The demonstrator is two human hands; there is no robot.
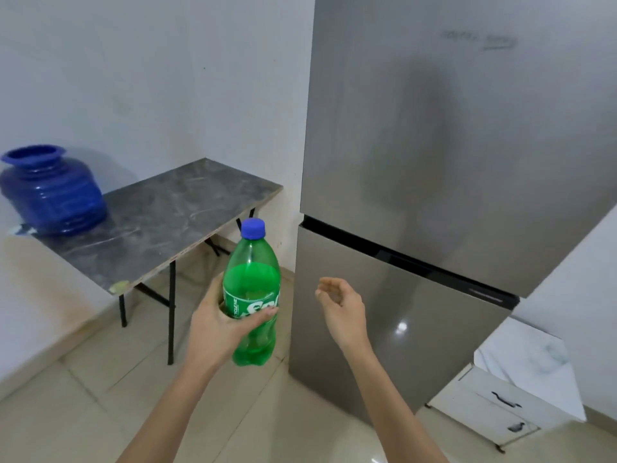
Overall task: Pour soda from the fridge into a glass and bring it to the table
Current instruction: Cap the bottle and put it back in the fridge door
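Observation:
A green soda bottle (252, 282) with a blue cap stands upright in the air, gripped around its label by my left hand (217, 325). My right hand (340, 304) hovers just to its right, holding nothing, fingers loosely curled and apart, in front of the fridge. The steel fridge (450, 162) fills the right half of the view with both doors closed. The grey marble-topped folding table (167, 215) stands to the left against the wall. No glass is in view.
A blue plastic water pot (53, 192) sits on the table's far left end. A white drawer unit (507, 399) stands to the right of the fridge. Beige tiled floor lies below my arms.

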